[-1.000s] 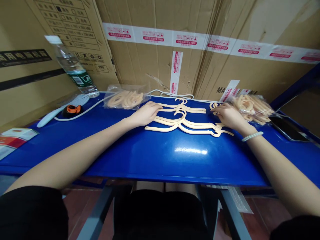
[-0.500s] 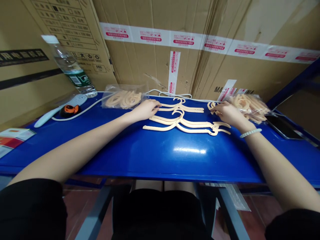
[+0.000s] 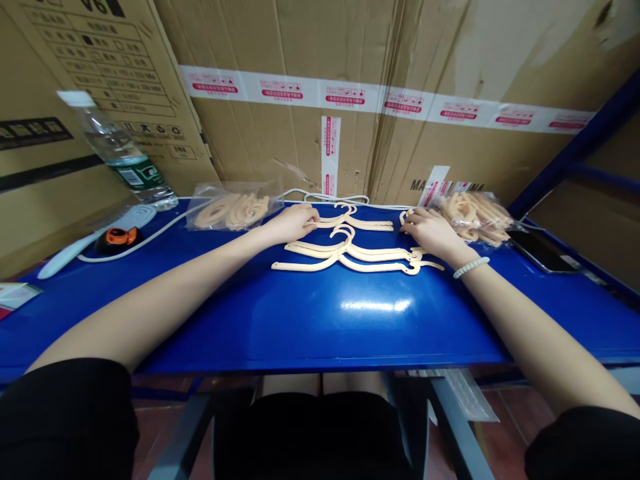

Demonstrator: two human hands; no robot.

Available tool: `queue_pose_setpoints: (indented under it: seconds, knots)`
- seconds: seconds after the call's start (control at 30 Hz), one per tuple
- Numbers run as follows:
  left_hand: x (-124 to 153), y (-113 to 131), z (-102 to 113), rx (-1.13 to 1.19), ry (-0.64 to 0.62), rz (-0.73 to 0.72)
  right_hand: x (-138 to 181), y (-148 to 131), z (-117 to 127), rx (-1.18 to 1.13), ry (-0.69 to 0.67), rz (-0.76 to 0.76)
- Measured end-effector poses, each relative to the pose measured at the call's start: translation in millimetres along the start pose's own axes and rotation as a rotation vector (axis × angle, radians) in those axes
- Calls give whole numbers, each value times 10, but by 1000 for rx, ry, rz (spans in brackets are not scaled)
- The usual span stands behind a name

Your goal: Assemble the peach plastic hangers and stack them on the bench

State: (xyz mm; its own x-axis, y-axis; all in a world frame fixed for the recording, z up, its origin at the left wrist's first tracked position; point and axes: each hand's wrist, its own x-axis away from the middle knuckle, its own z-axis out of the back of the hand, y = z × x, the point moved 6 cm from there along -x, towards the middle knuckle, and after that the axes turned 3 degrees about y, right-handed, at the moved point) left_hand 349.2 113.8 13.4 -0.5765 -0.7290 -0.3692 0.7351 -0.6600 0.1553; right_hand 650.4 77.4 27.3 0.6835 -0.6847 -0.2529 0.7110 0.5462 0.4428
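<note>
Several cream plastic hangers point(image 3: 350, 252) lie in a loose stack on the blue table point(image 3: 320, 313). My left hand point(image 3: 293, 223) rests on the left end of the far hanger point(image 3: 367, 225), fingers curled over its arm. My right hand point(image 3: 431, 232) lies at the right end of the stack, fingers bent onto small cream pieces point(image 3: 406, 216) by the hangers. A bead bracelet point(image 3: 470, 267) circles my right wrist.
A clear bag of cream rings point(image 3: 233, 208) lies at the back left, a second bag point(image 3: 473, 215) at the back right. A water bottle point(image 3: 117, 153), an orange-black tool point(image 3: 116, 237), a white cable point(image 3: 150, 233) and a phone point(image 3: 543, 250) are about. Cardboard boxes point(image 3: 320, 100) wall the back.
The view has shifted slightly, so everything sits further left. Both hands stay on the hangers' ends, with only small finger movement.
</note>
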Motion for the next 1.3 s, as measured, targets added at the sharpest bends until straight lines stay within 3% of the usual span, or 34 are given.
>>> queue_pose_setpoints:
  seconds: [0.1,0.2,0.37,0.5,0.67,0.97,1.3]
  knots:
    - [22,71,150,5,58,-10,2,8,19,-80,64,4]
    - [150,146,344,18,185,-5,23,89,98,-335,246,-94]
    - [550,286,504,115,378,33,174,270,319,-852,620,-513]
    - [808,395,459,241,464,74,283,196,469,-1234,725,-790]
    - [912,520,415,254,517,33,265,-37,551,-1524,660,-852]
    - [932,561,388,263,488,-7,192,-282,265,-1877,426,-980]
    - [951,517,341,264,476,40,139,-425,188,-1900,198,-883]
